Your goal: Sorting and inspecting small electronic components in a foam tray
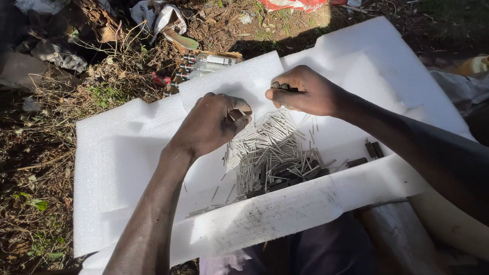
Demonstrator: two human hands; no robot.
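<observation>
The right hand (305, 94) pinches a small dark piece (285, 87) in narrow fingertips; the left hand (214, 122) curls closed at nine o'clock, the metal pins (270, 153) lying at six o'clock on white foam (117, 168).

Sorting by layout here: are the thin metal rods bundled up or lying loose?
Loose. The metal rods lie scattered in a heap on the white foam sheet, pointing many ways, with strays apart from it.

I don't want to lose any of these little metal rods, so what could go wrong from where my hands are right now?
The thin rods lie loose on the white foam sheet, some already scattered toward its front edge; a knock from the left hand could roll them into the dry grass. The right hand pinches a small dark piece above the pile; if dropped, it might be hard to find among the dark pieces.
</observation>
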